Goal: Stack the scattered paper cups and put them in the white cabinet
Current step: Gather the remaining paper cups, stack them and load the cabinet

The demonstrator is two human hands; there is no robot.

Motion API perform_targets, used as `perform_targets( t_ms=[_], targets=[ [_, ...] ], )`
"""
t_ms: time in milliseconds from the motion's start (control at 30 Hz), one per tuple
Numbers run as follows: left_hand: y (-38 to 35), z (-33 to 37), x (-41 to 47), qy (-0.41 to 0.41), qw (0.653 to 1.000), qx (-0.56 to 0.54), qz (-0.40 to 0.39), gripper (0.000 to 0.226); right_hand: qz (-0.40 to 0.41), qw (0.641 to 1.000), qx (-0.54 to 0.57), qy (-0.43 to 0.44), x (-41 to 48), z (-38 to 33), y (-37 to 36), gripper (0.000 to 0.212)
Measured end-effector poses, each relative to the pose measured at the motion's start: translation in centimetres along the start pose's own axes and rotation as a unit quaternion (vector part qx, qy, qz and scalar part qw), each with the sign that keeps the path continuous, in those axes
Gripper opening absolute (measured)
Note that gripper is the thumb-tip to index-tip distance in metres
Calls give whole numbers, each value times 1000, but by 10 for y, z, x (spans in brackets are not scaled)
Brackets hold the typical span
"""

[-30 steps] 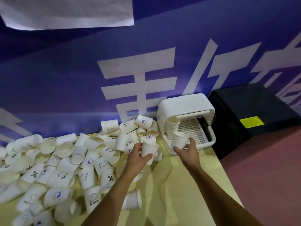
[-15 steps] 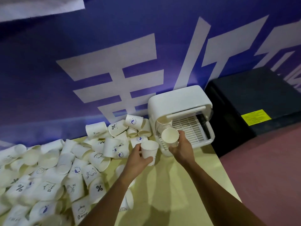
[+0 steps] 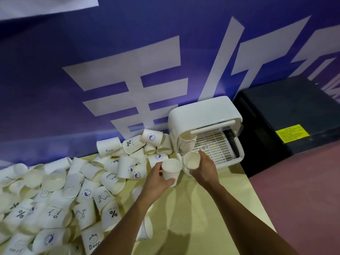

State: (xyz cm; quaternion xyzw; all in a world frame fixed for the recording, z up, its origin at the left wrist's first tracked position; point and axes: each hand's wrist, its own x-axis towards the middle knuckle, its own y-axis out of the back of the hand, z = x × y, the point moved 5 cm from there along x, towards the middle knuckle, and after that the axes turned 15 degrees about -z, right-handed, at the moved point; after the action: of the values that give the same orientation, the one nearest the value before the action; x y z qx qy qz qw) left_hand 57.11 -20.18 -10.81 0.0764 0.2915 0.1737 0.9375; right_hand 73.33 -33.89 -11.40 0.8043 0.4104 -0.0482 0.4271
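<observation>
Left hand [image 3: 156, 181], right hand [image 3: 203, 169] grip cups [image 3: 171, 171] [image 3: 191, 160] (empty).

Right-hand cup [image 3: 191, 160]: outer wall and base hidden behind the right hand [image 3: 202, 169].
Left-hand cup [image 3: 171, 171]: base covered by the left hand [image 3: 156, 181]; whether another cup nests beneath cannot be told.
Cabinet stack [image 3: 186, 144]: top hidden under the white cabinet [image 3: 200, 113] hood; count unreadable.
Scattered cups [image 3: 55, 199]: along the left edge of the tabletop [image 3: 202, 218], cut off by the picture.
Forearm cup [image 3: 146, 230]: partly behind the left forearm.
Yellow label [image 3: 292, 133]: print too small to read.
</observation>
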Motion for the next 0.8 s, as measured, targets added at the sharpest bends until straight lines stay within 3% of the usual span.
perform_targets(
  t_ms=[133, 233, 333, 433, 500, 800],
  targets=[
    [6, 3, -5, 0, 1000, 8, 6, 68, 13, 1000, -8, 15, -8, -4, 4, 73],
    [9, 9, -8, -5, 999, 27, 17, 71, 69, 994, 41, 72, -21, -18, 11, 56],
    [8, 18, -11, -17, 999, 39, 24, 70, -2, 986, 126, 108, -28, -33, 6, 47],
    [3, 30, -13, -31, 998, 43, 25, 67, -63, 974, 175, 132, -33, -44, 1, 53],
    [0, 35, -14, -40, 998, 45, 24, 66, -65, 972, 180, 136, -35, -47, 1, 61],
    [-4, 46, -17, -65, 997, 41, 9, 63, -75, 974, 161, 139, -32, -46, 15, 53]
  ],
)
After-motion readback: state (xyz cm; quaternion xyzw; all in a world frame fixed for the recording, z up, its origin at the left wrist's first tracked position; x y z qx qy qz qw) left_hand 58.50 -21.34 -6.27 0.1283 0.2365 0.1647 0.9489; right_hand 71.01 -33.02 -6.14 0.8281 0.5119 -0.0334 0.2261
